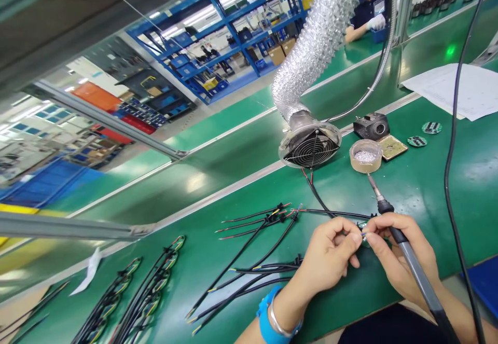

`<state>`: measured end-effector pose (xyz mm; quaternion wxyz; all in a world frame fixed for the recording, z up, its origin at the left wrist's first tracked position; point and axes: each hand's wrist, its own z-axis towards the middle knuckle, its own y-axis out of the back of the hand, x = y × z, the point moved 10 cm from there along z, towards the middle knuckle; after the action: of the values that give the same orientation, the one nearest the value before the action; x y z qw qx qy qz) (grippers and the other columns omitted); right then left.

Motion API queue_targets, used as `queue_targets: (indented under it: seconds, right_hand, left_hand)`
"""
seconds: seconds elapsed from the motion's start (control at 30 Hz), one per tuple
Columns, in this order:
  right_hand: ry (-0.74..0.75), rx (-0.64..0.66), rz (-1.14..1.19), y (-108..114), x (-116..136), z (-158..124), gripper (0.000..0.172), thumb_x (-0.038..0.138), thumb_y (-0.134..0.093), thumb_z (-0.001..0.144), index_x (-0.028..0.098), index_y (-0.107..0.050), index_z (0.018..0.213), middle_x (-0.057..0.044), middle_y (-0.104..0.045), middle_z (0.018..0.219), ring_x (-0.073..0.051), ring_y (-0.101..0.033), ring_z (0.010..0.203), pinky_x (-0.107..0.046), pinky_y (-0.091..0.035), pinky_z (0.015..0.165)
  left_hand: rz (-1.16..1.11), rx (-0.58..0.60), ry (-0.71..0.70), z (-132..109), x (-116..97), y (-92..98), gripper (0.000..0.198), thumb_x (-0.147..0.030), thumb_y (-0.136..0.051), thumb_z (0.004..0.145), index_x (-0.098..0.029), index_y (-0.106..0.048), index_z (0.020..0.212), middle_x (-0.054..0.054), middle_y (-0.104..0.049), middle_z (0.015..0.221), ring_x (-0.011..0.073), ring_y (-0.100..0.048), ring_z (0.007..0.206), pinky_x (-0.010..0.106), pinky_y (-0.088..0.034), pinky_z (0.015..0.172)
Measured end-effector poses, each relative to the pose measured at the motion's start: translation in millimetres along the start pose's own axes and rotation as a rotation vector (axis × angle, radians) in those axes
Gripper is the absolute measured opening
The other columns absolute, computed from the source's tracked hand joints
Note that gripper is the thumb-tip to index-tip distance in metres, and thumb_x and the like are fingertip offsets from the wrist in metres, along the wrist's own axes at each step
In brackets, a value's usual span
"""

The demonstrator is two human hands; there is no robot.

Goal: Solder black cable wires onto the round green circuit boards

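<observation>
My left hand [332, 250], with a blue band on its wrist, pinches the end of a thin wire close to my right hand [404, 253]. The fingertips of my right hand meet the same wire from the other side. A soldering iron [408, 256] lies across my right hand, its tip pointing up toward a round tub [365, 156] of silvery bits. Partly hidden behind the fingers is a small green circuit board [364, 235]. Black cables [257, 269] with coloured wire ends lie to the left of my left hand.
A fume fan [311, 147] on a silver duct stands behind my hands. Beside the tub are a black holder [371, 126] and two round boards [424, 134]. Cable bundles [143, 297] lie at left. A black cord [449, 178] hangs at right. A person's gloved hand [376, 23] shows beyond.
</observation>
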<state>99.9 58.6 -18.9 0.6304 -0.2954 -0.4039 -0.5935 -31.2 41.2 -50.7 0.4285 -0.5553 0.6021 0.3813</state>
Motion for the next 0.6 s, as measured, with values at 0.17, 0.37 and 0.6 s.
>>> queue_targets:
  seconds: [0.17, 0.37, 0.6]
  right_hand:
    - [0.008, 0.088, 0.068, -7, 6, 3, 0.027, 0.014, -0.061, 0.090, 0.023, -0.054, 0.114, -0.002, -0.065, 0.090, -0.012, -0.067, 0.076, -0.024, -0.059, 0.068]
    - [-0.006, 0.015, 0.046, -6, 6, 0, 0.030, 0.012, -0.064, 0.087, 0.023, -0.054, 0.114, -0.001, -0.064, 0.087, -0.012, -0.066, 0.075, -0.024, -0.058, 0.070]
    - [-0.009, -0.223, -0.036, -10, 8, -19, 0.032, 0.007, -0.064, 0.085, 0.021, -0.052, 0.112, -0.003, -0.062, 0.089, -0.012, -0.065, 0.073, -0.025, -0.058, 0.065]
  left_hand:
    - [-0.191, 0.174, 0.122, 1, 8, -9.7, 0.050, -0.061, -0.075, 0.072, -0.016, -0.054, 0.076, -0.002, -0.060, 0.065, 0.0036, -0.049, 0.039, 0.013, -0.029, 0.033]
    - [-0.094, 0.117, 0.053, -3, -5, -5.5, 0.046, -0.060, -0.070, 0.080, -0.018, -0.053, 0.081, -0.002, -0.062, 0.065, 0.0066, -0.054, 0.044, 0.014, -0.036, 0.037]
    - [-0.080, -0.196, -0.051, -7, -8, 9.5, 0.042, -0.062, -0.057, 0.088, -0.021, -0.049, 0.083, -0.010, -0.047, 0.045, 0.0045, -0.031, 0.032, 0.015, -0.023, 0.034]
